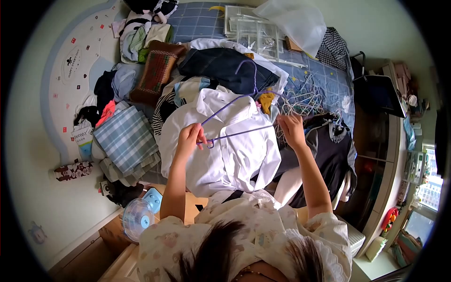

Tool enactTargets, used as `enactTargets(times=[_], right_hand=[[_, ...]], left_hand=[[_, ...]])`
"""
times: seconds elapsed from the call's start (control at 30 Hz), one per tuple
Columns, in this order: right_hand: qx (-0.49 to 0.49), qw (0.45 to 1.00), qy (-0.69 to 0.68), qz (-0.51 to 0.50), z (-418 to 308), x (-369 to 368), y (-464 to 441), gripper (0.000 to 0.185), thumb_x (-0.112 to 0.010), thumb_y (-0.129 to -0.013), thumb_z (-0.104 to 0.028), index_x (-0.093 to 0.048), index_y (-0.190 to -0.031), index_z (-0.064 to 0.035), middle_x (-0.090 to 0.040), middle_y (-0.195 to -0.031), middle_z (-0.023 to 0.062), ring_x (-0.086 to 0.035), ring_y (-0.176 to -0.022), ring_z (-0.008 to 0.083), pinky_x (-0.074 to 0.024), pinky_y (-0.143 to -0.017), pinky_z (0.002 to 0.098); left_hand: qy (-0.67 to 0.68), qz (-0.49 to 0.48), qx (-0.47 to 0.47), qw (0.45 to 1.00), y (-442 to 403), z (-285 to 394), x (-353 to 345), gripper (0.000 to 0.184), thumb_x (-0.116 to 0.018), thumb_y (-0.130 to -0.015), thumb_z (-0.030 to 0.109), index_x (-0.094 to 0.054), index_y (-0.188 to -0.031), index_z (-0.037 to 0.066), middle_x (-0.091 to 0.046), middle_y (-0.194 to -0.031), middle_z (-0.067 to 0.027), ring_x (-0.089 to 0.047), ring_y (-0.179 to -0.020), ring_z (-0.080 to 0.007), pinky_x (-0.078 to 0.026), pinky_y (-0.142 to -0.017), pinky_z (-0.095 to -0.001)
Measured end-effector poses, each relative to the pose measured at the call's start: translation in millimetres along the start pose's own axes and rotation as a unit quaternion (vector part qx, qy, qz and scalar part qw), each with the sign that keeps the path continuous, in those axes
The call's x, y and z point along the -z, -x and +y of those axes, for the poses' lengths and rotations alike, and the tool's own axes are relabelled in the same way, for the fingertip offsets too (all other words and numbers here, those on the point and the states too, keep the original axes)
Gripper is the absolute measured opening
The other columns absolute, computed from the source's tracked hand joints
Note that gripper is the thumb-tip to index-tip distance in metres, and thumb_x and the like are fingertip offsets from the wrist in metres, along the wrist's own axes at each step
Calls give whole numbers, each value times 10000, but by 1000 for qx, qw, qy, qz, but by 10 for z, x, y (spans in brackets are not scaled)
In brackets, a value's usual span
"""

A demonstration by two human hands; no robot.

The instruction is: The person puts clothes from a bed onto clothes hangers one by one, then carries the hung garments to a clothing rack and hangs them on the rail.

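Observation:
A purple hanger (226, 109) is held up over a white button-up shirt (230, 150), its hook pointing away toward the top of the view. My left hand (190, 137) grips the hanger's left end with closed fingers. At the hanger's other end, my right hand (291, 128) is closed around its right corner. The shirt lies spread on the bed with its collar (225, 104) beneath the hanger. Dark denim clothing (221, 68) lies just beyond the collar.
A tangle of wire hangers (303, 96) lies right of the shirt, near dark clothes (329, 150). Folded plaid fabric (127, 138) and a brown cushion (155, 70) are left. A small fan (137, 219) stands at lower left; plastic bags (296, 23) lie at the back.

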State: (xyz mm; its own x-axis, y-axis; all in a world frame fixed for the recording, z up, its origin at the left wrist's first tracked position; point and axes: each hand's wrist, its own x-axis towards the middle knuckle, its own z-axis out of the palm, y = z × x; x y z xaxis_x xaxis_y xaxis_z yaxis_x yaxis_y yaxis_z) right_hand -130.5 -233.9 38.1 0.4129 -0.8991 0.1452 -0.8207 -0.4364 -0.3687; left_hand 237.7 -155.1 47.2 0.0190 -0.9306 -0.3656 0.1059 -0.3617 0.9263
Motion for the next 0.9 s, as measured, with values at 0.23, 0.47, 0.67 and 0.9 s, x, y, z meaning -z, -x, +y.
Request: enactTargets(times=[0.23, 0.47, 0.67, 0.9], right_hand=[[59, 992, -20, 107, 52, 237, 41, 238, -684, -780, -92, -606, -1003, -65, -612, -930, 91, -596, -867, 276, -469, -813, 396], [-138, 988, -64, 29, 465, 380, -31, 148, -598, -883, -116, -624, -1003, -34, -646, -853, 137, -633, -763, 320, -494, -651, 363], [-89, 994, -53, 45, 613, 262, -89, 112, -606, -876, -98, -634, -965, -34, -655, -857, 142, -637, -737, 342, -501, -610, 364], [-18, 999, 3, 34, 704, 468, -214, 98, -608, -873, -85, -632, -952, -31, -667, -876, 143, -647, -747, 339, -511, -608, 367]], left_hand=[[-26, -97, -2, 995, -910, -252, 256, 376, -455, -993, 283, -509, -718, 32, -484, -530, -26, -476, -390, -103, -498, -429, -270], [-2, -113, 29, 993, -1313, -117, 270, 370, -486, -981, 284, -534, -725, 21, -565, -600, -38, -551, -494, -112, -496, -510, -248], [-386, 173, -113, 899, -1770, -500, 357, 288, -641, -859, 299, -598, -826, 17, -638, -742, -95, -632, -683, -245, -500, -627, -355], [-553, 182, -52, 811, -1836, -651, 396, 186, -668, -787, 202, -595, -813, 34, -648, -826, -138, -630, -807, -333, -494, -700, -417]])
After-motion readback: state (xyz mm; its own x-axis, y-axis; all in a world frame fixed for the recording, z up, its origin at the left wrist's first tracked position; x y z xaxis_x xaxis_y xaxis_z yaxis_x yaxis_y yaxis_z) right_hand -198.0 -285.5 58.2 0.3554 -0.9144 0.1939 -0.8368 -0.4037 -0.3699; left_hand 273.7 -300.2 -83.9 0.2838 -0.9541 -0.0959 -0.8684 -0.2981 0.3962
